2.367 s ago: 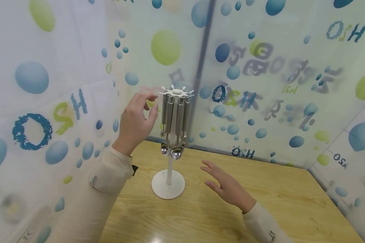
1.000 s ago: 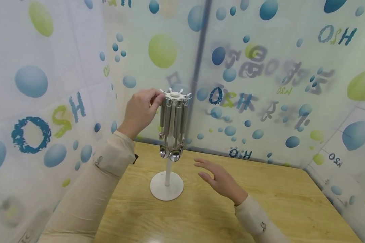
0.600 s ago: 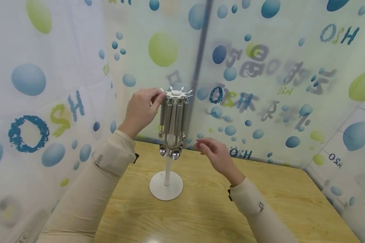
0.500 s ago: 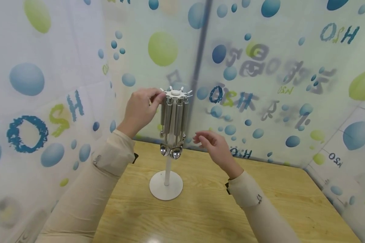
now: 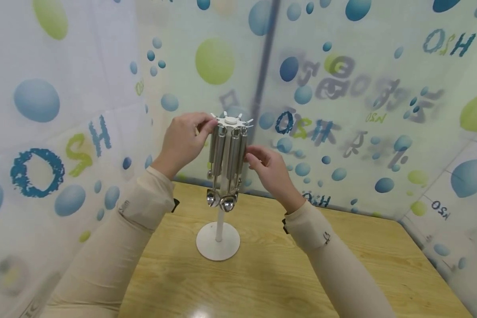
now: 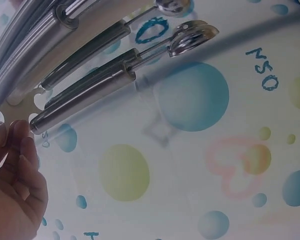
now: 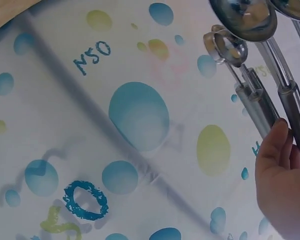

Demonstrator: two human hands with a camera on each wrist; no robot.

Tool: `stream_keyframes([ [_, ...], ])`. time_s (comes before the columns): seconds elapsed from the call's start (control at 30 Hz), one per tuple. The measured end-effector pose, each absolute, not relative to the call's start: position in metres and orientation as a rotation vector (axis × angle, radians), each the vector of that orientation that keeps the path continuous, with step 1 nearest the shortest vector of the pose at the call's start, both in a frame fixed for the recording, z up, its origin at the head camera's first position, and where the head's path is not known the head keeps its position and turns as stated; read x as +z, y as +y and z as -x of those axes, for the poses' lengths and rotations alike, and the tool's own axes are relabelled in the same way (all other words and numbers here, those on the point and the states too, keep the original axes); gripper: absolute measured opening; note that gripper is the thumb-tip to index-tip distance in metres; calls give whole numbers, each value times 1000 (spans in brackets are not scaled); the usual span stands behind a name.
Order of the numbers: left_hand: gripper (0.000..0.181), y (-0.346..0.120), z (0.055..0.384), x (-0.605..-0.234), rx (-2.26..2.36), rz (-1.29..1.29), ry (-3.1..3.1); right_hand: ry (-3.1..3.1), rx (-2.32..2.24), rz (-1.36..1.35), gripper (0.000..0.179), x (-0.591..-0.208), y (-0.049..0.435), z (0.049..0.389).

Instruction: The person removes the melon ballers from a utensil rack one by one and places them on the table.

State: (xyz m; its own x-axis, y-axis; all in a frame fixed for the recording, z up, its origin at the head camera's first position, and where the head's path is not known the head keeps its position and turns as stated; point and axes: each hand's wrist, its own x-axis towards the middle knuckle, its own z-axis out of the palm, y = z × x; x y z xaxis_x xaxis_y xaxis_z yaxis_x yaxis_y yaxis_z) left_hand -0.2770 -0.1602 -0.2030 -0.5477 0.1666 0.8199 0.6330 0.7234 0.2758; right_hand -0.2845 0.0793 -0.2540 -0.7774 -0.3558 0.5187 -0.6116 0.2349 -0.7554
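A white stand (image 5: 218, 242) with a round base holds several shiny steel scoops (image 5: 232, 152), hung by their handle ends from a spoked top (image 5: 230, 120). At the top's left edge, my left hand (image 5: 183, 141) pinches the upper end of one scoop's handle with thumb and fingertips. The left wrist view shows that scoop (image 6: 85, 102) still at the rack, its round bowl far from the fingers. On the opposite side, my right hand (image 5: 272, 170) has its fingertips against a hanging scoop handle (image 7: 260, 107). Whether they close round it is hidden.
A light wooden table (image 5: 302, 265) carries the stand near its back left. Printed curtains (image 5: 342, 110) with bubbles and lettering hang close behind and on both sides.
My left hand has come in from the left to the rack's edge and stayed there. The right hand has risen from near the table to the scoops' right side, fingers drawing together.
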Motion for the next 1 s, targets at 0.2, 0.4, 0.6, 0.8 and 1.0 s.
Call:
stream_keyframes([
  [0.2,24,-161,276,-201,-731,608,-2097,-2255,1626,-863,33,-244,69,287],
  [0.4,24,-161,276,-202,-755,600,-2114,-2221,1727,-844,37,-239,62,286],
  [0.6,23,-163,275,-203,-768,592,-2105,-2218,1774,-799,38,-237,55,286],
  [0.8,24,-163,273,-202,-769,595,-2106,-2199,1827,-794,43,-236,53,282],
  [1.0,24,-164,271,-203,-778,593,-2121,-2198,1860,-789,47,-239,56,279],
])
